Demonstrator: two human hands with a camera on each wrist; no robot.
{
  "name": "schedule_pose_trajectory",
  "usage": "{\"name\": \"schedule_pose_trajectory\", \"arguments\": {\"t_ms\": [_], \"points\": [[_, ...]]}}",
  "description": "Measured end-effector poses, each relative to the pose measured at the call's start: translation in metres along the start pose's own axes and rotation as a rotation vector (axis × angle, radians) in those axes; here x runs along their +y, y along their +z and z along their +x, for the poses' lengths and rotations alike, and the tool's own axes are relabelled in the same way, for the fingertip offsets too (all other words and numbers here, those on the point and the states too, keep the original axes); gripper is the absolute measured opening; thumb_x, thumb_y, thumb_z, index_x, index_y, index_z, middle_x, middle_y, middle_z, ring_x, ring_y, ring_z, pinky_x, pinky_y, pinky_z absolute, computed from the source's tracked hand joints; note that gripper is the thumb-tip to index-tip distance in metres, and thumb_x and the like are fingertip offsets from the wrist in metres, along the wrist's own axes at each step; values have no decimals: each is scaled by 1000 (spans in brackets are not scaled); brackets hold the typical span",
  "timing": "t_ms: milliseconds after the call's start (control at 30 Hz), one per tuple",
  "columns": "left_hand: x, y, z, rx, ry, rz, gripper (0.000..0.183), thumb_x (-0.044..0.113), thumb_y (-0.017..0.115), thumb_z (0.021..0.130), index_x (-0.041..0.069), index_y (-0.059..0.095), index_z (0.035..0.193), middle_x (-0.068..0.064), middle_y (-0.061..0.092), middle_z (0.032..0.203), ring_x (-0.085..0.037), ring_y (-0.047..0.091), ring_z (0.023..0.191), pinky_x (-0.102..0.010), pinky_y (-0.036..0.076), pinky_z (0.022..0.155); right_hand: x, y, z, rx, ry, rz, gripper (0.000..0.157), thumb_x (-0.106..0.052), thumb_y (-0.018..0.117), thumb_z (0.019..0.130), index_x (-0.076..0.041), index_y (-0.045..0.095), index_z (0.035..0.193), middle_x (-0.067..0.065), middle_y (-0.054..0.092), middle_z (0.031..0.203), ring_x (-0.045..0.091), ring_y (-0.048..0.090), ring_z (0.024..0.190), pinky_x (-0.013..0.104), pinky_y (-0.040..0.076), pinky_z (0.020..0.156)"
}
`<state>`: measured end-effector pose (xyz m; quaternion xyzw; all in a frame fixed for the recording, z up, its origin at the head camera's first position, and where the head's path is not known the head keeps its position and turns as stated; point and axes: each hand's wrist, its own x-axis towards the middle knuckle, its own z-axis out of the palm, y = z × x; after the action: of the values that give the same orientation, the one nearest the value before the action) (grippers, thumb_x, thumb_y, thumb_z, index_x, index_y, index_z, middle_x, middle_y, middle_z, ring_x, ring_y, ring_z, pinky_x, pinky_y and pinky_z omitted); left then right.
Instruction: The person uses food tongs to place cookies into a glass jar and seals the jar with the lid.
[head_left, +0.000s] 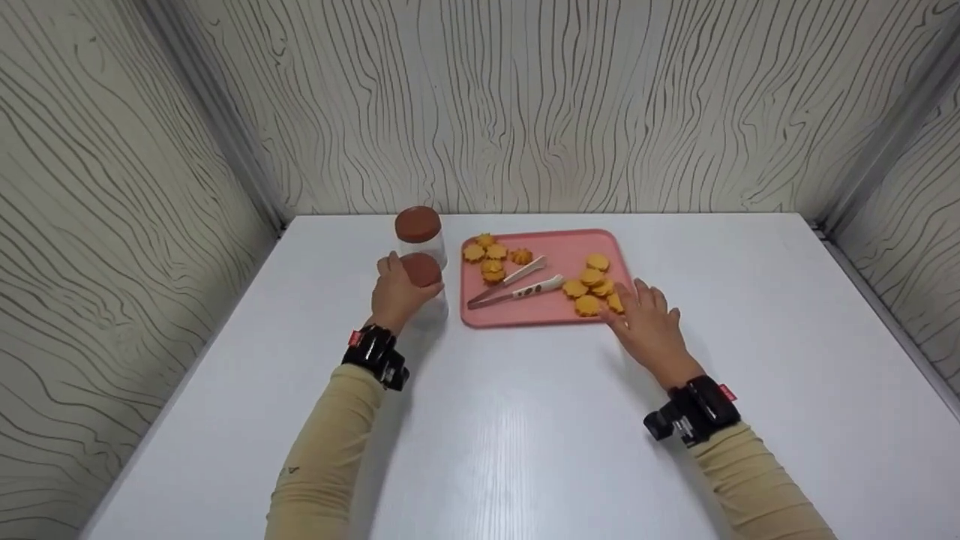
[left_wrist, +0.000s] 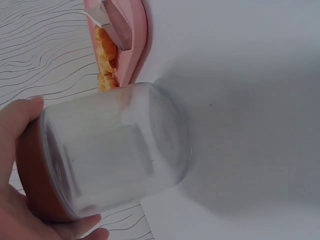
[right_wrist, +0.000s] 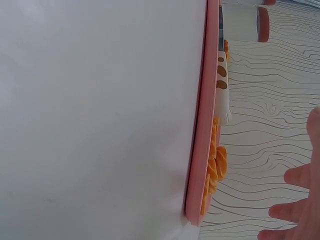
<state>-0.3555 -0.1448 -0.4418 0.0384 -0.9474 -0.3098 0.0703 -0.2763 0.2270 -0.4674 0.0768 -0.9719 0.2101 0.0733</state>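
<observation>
My left hand (head_left: pixel 394 296) grips a clear jar (left_wrist: pixel 115 155) by its brown lid (head_left: pixel 421 270). The left wrist view shows the fingers and thumb around the lid, with no contents visible in the jar. Whether its base touches the table I cannot tell. My right hand (head_left: pixel 649 330) has its fingers spread and holds nothing, over the front right corner of a pink tray (head_left: pixel 517 319). Near its fingertips lie several round yellow biscuits (head_left: pixel 592 277). Tongs (head_left: pixel 536 289) with white, brown-spotted handles rest spread on the tray.
Directly behind the gripped jar stands a second clear jar with a brown lid (head_left: pixel 418 223). Several flower-shaped yellow biscuits (head_left: pixel 487 251) lie at the tray's left. The white table (head_left: pixel 495 435) meets patterned walls (head_left: pixel 525 112) at the back and sides.
</observation>
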Motion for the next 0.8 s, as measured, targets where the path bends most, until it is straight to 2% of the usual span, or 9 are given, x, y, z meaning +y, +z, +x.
{"name": "schedule_pose_trajectory", "arguments": {"t_ms": [233,400,567,800], "points": [[1,2,-15,-28,-3,-67,103,42,81,74,-11,27,143,-28,32,135,-41,50,118,-47,44,99,0,-1,0,-11,-1,7,67,-43,45,101,6,32,146,37,23,147,54,18,133,77,18,97],[1,4,-24,-53,-35,-146,102,40,82,74,-5,24,145,-27,35,133,-40,49,118,-48,44,98,0,1,-1,-23,14,18,66,-42,47,101,5,33,146,36,23,148,54,18,134,77,17,97],[2,2,-33,-70,-34,-184,103,39,83,73,-2,25,147,-26,39,134,-37,49,120,-48,43,99,-1,0,-1,-15,11,15,67,-43,47,101,5,34,145,37,24,148,54,19,134,77,18,97],[10,1,-44,-156,-59,-186,105,39,86,71,-2,24,146,-23,39,136,-34,47,123,-46,42,101,-1,5,-3,-1,-14,25,65,-41,47,101,5,35,145,37,25,147,53,22,133,76,21,97]]}}
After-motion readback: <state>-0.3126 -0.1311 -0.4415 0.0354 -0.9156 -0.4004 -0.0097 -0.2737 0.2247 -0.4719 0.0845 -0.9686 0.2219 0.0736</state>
